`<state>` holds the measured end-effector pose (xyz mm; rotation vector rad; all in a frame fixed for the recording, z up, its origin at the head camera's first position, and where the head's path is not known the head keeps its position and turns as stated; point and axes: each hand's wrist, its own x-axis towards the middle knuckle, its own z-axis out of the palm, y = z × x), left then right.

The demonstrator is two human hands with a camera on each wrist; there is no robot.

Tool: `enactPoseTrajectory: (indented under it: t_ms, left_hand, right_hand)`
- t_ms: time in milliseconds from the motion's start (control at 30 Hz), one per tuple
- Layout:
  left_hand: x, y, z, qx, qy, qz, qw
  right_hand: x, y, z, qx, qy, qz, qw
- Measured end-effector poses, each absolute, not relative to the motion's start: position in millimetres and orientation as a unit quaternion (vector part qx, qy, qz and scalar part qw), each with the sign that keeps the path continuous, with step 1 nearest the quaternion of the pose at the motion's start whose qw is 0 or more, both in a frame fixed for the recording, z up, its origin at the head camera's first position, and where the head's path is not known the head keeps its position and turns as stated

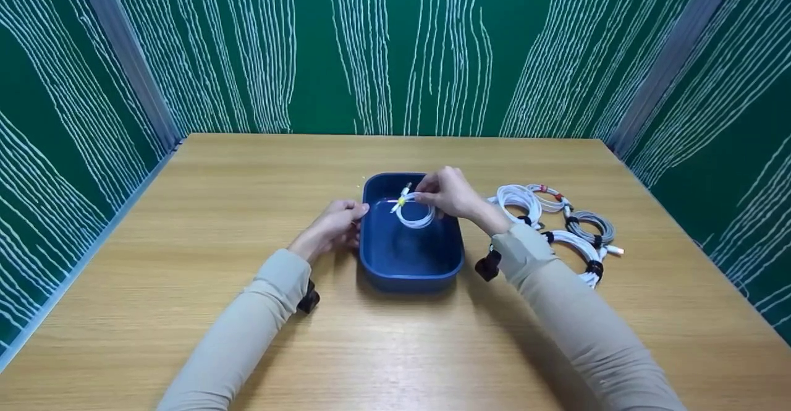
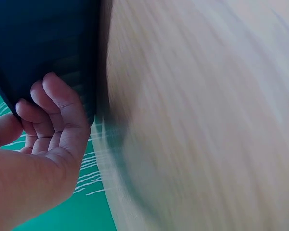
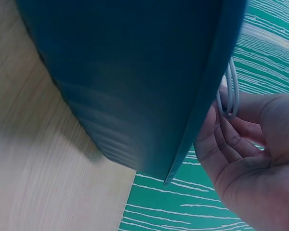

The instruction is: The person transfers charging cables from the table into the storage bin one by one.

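Note:
A deep blue plastic bin (image 1: 411, 262) stands on the wooden table in front of the person. My left hand (image 1: 337, 222) grips its left side, thumb at the rim and curled fingers against the outer wall, as the left wrist view shows close up. Over the bin's opening, my right hand (image 1: 450, 193) pinches a coiled white cable (image 1: 415, 220) between thumb and fingers. A yellow tie binds that coil, and its plug points up and away. In the right wrist view, the cable's loops (image 3: 231, 91) hang just beyond the bin's rim.
To the right of the bin lie several coiled cables: a thick white coil (image 1: 519, 198), one with red ties (image 1: 550, 204), a grey coil (image 1: 590, 227) and a white coil with black ties (image 1: 581, 244). Green walls with white lines surround the table (image 1: 247, 170).

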<state>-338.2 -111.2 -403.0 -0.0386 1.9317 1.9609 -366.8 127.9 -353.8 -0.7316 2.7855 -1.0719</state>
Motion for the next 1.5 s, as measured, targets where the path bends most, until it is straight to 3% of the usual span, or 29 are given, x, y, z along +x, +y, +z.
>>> enactPoseTrajectory:
  t_ms: [567,900,1500]
  left_hand:
    - [-336,-112,-404,-0.009,0.697,0.691,0.191]
    - [-335,-111,-402,-0.008,0.695,0.692,0.194]
    - [-351,-116,-422,0.005,0.685,0.703,0.192]
  right_hand:
    - [-364,119,-357,-0.264,0.913,-0.306,0.057]
    - [-366,140,-359,-0.254,0.909,-0.330,-0.029]
    - [-373,199,-363,-0.194,0.896,-0.387,-0.097]
